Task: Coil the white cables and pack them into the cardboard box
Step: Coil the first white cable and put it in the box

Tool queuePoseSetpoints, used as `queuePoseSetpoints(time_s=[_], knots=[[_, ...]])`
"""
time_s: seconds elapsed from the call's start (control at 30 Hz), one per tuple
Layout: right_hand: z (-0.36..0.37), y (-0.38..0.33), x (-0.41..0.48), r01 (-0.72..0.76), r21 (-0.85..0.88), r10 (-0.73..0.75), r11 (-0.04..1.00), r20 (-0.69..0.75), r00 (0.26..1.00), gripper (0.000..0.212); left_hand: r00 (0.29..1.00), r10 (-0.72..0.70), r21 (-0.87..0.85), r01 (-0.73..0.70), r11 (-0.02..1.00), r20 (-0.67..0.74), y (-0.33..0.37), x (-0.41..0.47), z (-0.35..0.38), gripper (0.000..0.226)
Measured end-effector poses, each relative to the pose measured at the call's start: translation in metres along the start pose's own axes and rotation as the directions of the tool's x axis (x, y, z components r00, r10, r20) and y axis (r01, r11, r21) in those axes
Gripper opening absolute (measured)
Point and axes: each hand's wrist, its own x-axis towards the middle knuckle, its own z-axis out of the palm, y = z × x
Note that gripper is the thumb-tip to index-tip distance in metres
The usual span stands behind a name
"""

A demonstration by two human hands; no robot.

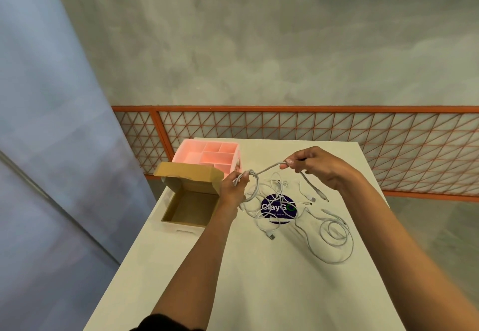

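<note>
While both hands worked above the white worktop (259, 292), one white cable (268, 168) ran taut between them. Left hand (233, 188): grip closed on the cable's wound loops, which hung beside the cardboard box (189, 198). Right hand (313, 167): fingers pinched together on the same cable, farther along; its free end (315, 188) drooped from that hand with a plug at the tip. Cardboard box: lay at the worktop's left edge, lid flipped up, interior holding nothing visible. Pink organizer (207, 156): stood just behind the box, divided into compartments. Loose cables (274, 201): tangled on the worktop between the hands, partly across a dark round sticker (278, 209). Further cable (334, 235): lay in loose rings near the right forearm.
</note>
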Motion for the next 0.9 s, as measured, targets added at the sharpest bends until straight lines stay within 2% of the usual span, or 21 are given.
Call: queuePoseSetpoints(time_s=[0.17, 0.33, 0.47, 0.57, 0.73, 0.9], knots=[[-0.015, 0.013, 0.003, -0.056, 0.098, 0.065, 0.994, -0.097, 0.993, 0.016, 0.980, -0.056, -0.240, 0.103, 0.965, 0.193, 0.004, -0.009, -0.004, 0.015], [-0.022, 0.031, 0.006, -0.104, 0.205, 0.135, 0.973, -0.142, 0.981, 0.018, 0.926, -0.017, -0.328, 0.151, 0.932, 0.378, 0.009, -0.020, -0.008, 0.021], [-0.022, 0.036, 0.008, -0.100, 0.270, 0.142, 0.958, -0.143, 0.980, 0.017, 0.870, -0.037, -0.401, 0.264, 0.878, 0.492, 0.014, -0.020, -0.010, 0.020], [-0.022, 0.038, 0.007, -0.083, 0.282, 0.131, 0.956, -0.156, 0.979, 0.017, 0.850, -0.043, -0.367, 0.272, 0.889, 0.526, 0.015, -0.021, -0.011, 0.013], [-0.023, 0.044, 0.010, -0.085, 0.282, 0.135, 0.956, -0.166, 0.977, 0.018, 0.884, -0.041, -0.304, 0.203, 0.931, 0.466, 0.018, -0.020, -0.011, 0.018], [-0.021, 0.043, 0.012, -0.031, 0.340, 0.091, 0.940, -0.162, 0.983, 0.020, 0.931, 0.020, -0.022, -0.013, 1.000, 0.365, 0.020, -0.026, -0.007, 0.015]])
